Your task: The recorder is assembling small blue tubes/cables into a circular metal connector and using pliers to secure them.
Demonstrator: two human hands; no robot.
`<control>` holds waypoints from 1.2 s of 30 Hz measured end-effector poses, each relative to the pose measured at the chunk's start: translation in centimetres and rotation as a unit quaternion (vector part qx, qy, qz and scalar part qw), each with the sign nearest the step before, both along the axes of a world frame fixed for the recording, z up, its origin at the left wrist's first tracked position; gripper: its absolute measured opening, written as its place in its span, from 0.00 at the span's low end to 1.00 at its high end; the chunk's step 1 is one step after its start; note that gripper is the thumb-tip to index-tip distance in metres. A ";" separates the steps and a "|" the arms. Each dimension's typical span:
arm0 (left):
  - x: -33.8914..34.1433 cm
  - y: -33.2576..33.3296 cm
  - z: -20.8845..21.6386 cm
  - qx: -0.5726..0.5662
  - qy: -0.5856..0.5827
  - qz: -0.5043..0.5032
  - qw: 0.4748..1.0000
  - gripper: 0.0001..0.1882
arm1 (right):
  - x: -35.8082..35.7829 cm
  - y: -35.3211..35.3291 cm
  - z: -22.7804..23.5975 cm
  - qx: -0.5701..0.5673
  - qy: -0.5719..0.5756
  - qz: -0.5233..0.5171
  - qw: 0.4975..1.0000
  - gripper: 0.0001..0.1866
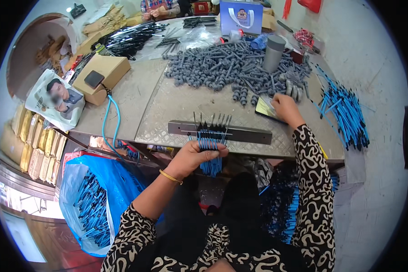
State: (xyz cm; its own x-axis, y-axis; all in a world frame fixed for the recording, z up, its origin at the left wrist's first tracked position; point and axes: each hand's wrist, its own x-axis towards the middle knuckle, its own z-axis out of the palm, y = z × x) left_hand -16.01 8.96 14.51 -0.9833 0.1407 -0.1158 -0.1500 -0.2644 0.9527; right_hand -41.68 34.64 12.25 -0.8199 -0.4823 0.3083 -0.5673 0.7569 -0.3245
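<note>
Centrally, the left hand is closed around a row of blue sticks, thumb across them, at the tabletop's near edge. Their thin tips point away, over a flat metal bar. An even pinch should keep the row flat; level, uncrossed tips would probably be easiest to work with. The right hand reaches over a yellow pad; its grip cannot be told. Light, single picking would suit such small parts. Beyond lie heaped grey pieces; far right, more blue sticks.
</note>
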 end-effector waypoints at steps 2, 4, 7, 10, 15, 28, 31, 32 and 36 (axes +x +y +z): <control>-0.5 -0.1 -0.1 -0.007 0.012 -0.004 1.000 0.13 | -0.6 0.4 0.4 -0.060 -0.019 0.011 0.998 0.08; -1.0 -0.2 -0.4 -0.003 0.007 -0.015 1.000 0.13 | -1.2 0.1 0.6 -0.085 0.006 0.029 0.996 0.07; -1.2 -0.7 -0.6 0.000 0.043 0.000 0.999 0.13 | 0.4 -1.3 1.5 -0.133 0.043 0.047 0.989 0.07; -1.5 -0.5 -0.7 0.004 0.029 -0.003 1.000 0.12 | 4.6 -2.7 4.9 -0.173 0.085 0.076 0.978 0.07; -0.9 -0.8 -1.1 -0.025 0.045 0.001 0.999 0.11 | 14.0 -4.9 7.2 -0.229 -0.122 0.244 0.934 0.06; -0.7 -0.4 -0.5 -0.019 0.044 -0.015 0.999 0.12 | 14.8 -5.5 6.8 -0.240 -0.075 0.298 0.921 0.08; -0.7 -0.5 -0.4 -0.015 0.055 -0.023 0.998 0.12 | 14.8 -5.5 6.9 -0.241 -0.080 0.300 0.920 0.08; -0.6 -0.5 -0.4 -0.015 0.055 -0.023 0.998 0.12 | 14.8 -5.6 6.9 -0.239 -0.079 0.303 0.919 0.08; -0.5 -0.5 -0.3 -0.006 0.038 -0.015 0.999 0.12 | 14.8 -5.5 6.8 -0.248 -0.071 0.313 0.914 0.08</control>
